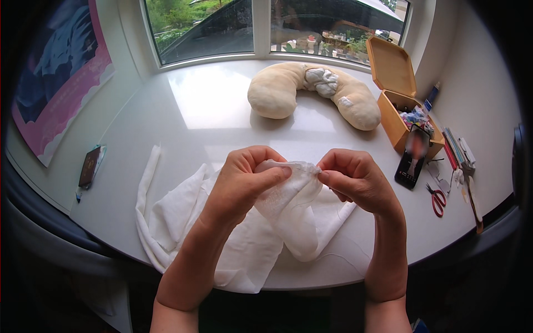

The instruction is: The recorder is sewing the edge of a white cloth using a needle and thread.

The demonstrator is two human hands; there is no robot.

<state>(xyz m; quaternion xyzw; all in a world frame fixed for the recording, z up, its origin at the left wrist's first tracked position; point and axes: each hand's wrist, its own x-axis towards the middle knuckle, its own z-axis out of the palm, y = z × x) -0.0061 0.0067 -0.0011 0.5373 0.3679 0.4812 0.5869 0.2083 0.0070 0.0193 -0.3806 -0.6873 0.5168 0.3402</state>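
A white cloth [300, 222] hangs from both hands, its gathered upper edge stretched between them. My left hand [250, 175] is closed on that edge, the thumb pressed over the fabric. At the other end, my right hand [355, 177] pinches the edge between thumb and fingertips. Any needle there is too small to make out. The rest of the cloth [177, 211] spreads in folds over the table to the left, with a rolled strip along its side. Below the hands, a thin white thread [338, 256] loops across the table toward my right forearm.
A cream U-shaped neck pillow [275, 91] with white stuffing showing lies at the back. To the right are an open wooden box [408, 119], a phone [415, 158] leaning on it, red-handled pliers [438, 202] and several slim tools. A dark booklet [89, 166] lies far left.
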